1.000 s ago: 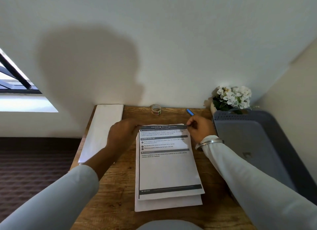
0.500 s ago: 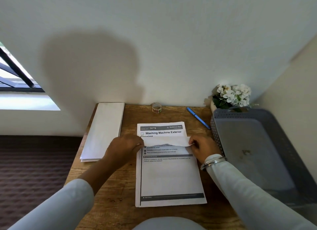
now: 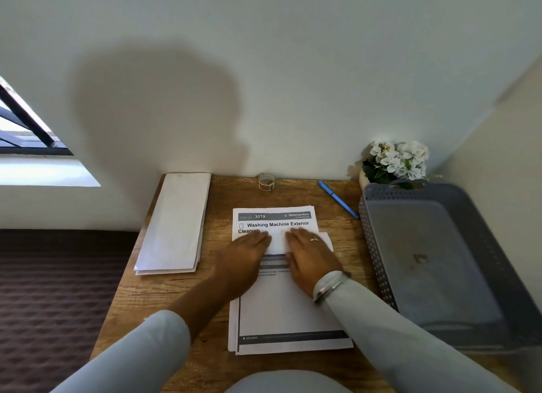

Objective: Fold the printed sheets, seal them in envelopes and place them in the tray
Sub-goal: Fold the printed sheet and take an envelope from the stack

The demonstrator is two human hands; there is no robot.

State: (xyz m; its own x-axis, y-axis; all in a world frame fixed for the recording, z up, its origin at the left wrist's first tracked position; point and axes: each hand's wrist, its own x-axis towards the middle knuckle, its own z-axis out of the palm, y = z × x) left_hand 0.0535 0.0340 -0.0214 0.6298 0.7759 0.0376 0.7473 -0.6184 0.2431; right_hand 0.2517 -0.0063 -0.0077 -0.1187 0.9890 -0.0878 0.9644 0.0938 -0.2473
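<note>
Pressing the fold flat

The left hand (image 3: pixel 243 256) and right hand (image 3: pixel 311 257) lie side by side, fingers straight, pressing a folded sheet (image 3: pixel 277 243) down onto the stack (image 3: pixel 289 313) in the middle of the desk (image 3: pixel 164 298). The envelopes (image 3: pixel 176 222) sit to the left, the tray (image 3: pixel 370 234) to the right. A tape roll (image 3: pixel 266 182), pen (image 3: pixel 337 199) and flowers (image 3: pixel 396 161) line the far edge by the wall

The worktop (image 3: pixel 164 298) is brown wood with darker grain. The printed sheets (image 3: pixel 287 313) are white with dark grey bands and black lettering. The envelopes (image 3: pixel 176 222) are plain white. The tray (image 3: pixel 381 246) is grey, its wall dotted with pale holes. The pen (image 3: pixel 337 199) is blue. The flowers (image 3: pixel 396 158) are white over green leaves.
</note>
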